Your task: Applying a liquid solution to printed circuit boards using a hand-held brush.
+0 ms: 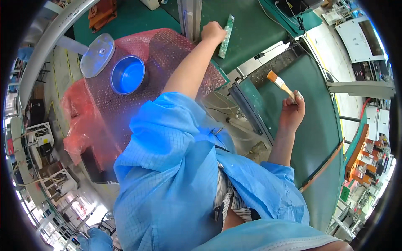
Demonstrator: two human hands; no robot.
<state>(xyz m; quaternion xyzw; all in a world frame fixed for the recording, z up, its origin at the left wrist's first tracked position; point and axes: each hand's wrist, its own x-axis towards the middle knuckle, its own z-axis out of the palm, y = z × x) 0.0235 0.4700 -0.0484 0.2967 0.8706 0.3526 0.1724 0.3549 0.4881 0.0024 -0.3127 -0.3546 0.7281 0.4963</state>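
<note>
My left hand [213, 32], stretched out over the far green surface, is closed at the edge of a long, narrow green circuit board strip [226, 37]. Its fingertips are partly hidden behind the hand. On the right, my right hand [293, 108] is raised and grips the wooden handle of a flat paintbrush [281, 81]. The brush's brownish bristles point up and to the left, away from the board. To the left of my left forearm, a round metal pot [128, 75] with a blue-looking inside stands on pink bubble wrap [161, 50]. A clear lid [97, 55] lies beside it.
A metal post [190, 19] rises close to my left hand. A green conveyor belt [312, 113] runs along the right, with a dark metal rail [252, 109] at its near side. An orange-brown fixture [101, 16] sits at the far left. Cables hang below the gap.
</note>
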